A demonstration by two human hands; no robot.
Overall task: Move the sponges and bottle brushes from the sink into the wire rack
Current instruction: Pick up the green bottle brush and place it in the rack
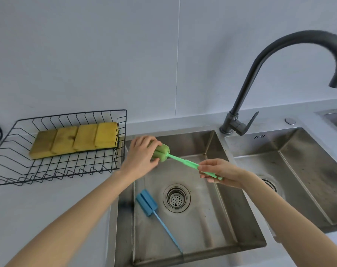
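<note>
I hold the green bottle brush point(175, 160) over the sink point(202, 237), my left hand point(142, 158) closed round its soft foam head and my right hand point(219, 173) pinching the thin, stiff plastic handle; it feels light and probably slick if wet. The blue bottle brush point(150, 207) lies in the basin by the drain, best taken by its handle. Four spongy yellow sponges point(77, 139) sit in the wire rack point(58, 170) on the worktop.
</note>
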